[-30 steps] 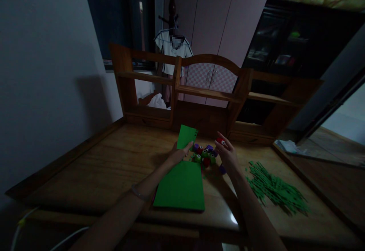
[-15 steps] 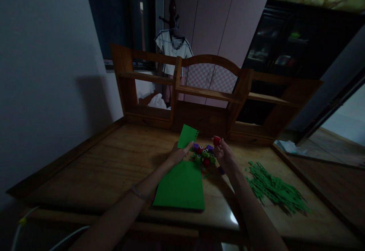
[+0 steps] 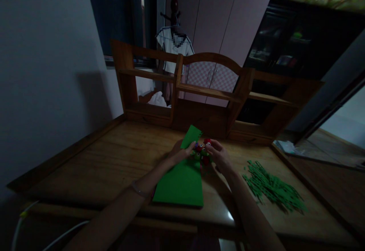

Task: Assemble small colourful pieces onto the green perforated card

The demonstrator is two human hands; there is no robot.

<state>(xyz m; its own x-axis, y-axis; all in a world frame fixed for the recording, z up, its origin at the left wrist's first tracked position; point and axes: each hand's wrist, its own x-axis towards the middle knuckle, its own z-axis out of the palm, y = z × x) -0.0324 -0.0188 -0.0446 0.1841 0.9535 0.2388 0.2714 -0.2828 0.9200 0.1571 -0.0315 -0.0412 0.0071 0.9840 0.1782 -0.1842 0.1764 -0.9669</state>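
My left hand [image 3: 180,154] is closed on a narrow green sheet [image 3: 191,135] that tilts up and has small dark notches or holes along its right edge. My right hand [image 3: 221,157] pinches a small red piece with a round white eye [image 3: 207,142], just right of the sheet. Between and below both hands sits a cluster of small red, green and purple pieces with googly eyes [image 3: 198,154], partly covered by my fingers. A stack of larger green sheets [image 3: 179,188] lies flat under my left hand and forearm.
A loose pile of cut green strips [image 3: 275,188] lies on the wooden desk [image 3: 114,160] to the right. Along the back edge stands a wooden shelf unit [image 3: 209,91]. White cables [image 3: 65,234] hang near the front left edge.
My right hand has moved left and slightly down with the red piece, close to my left hand. The narrow green sheet has shifted a little to the right.
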